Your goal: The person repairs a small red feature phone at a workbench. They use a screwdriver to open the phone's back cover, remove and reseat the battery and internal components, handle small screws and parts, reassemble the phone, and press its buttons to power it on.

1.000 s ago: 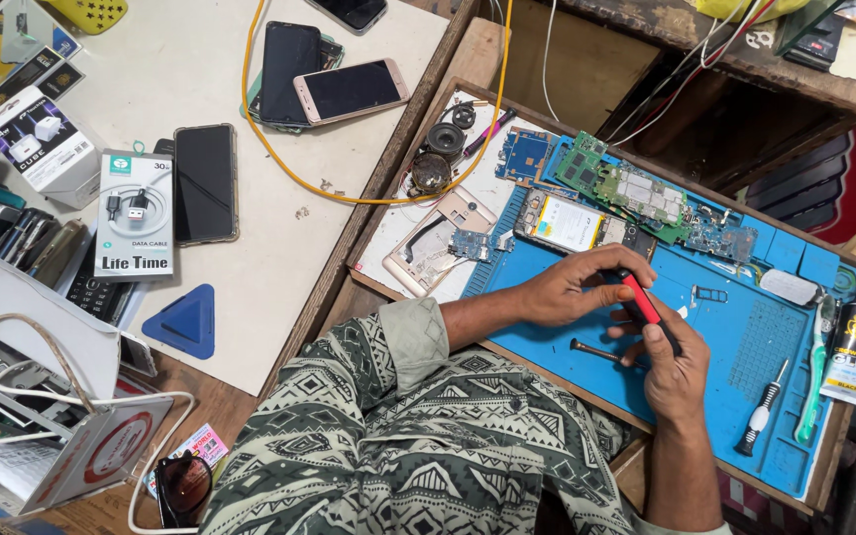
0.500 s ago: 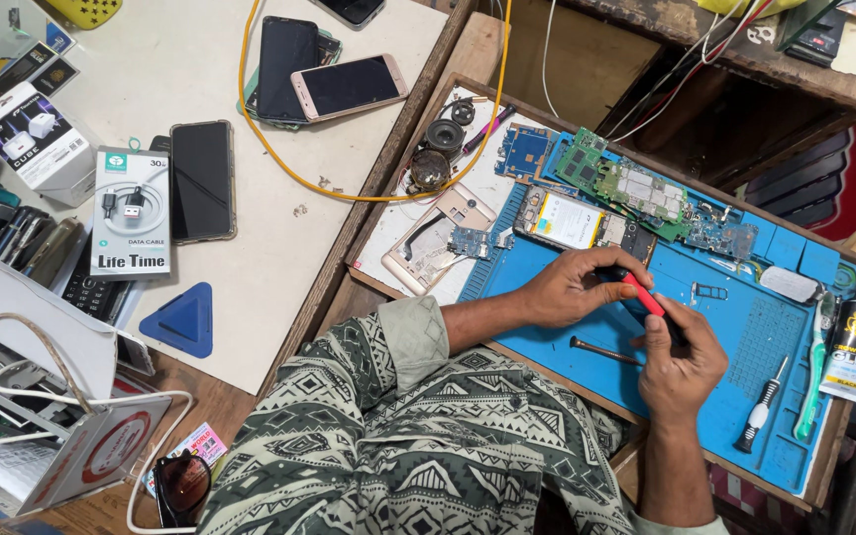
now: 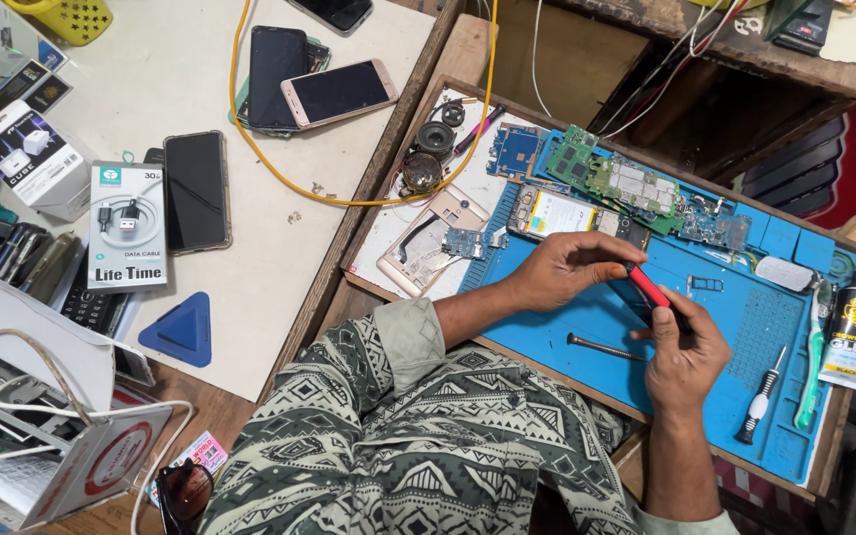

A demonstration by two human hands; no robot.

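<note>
My left hand [image 3: 559,269] and my right hand [image 3: 688,359] meet over a blue work mat [image 3: 587,322]. Together they hold a small tool with a red handle [image 3: 648,287] and a dark end. The left fingertips pinch the red handle from above. The right fingers close around the dark end, which they mostly hide. A disassembled phone [image 3: 559,213] with its back off lies just beyond my left hand. A metal rod [image 3: 601,347] lies on the mat between my wrists.
Green and blue circuit boards [image 3: 626,183] line the mat's far edge. A small screwdriver [image 3: 760,396], a green toothbrush [image 3: 812,367] and a glue tube [image 3: 846,337] lie at right. Several phones [image 3: 339,91], boxed chargers [image 3: 126,226], a blue triangular pick [image 3: 182,332] and a yellow cable [image 3: 279,168] cover the left table.
Both hands stay together on the red-handled tool with only slight finger shifts. Nothing else on the mat has moved.
</note>
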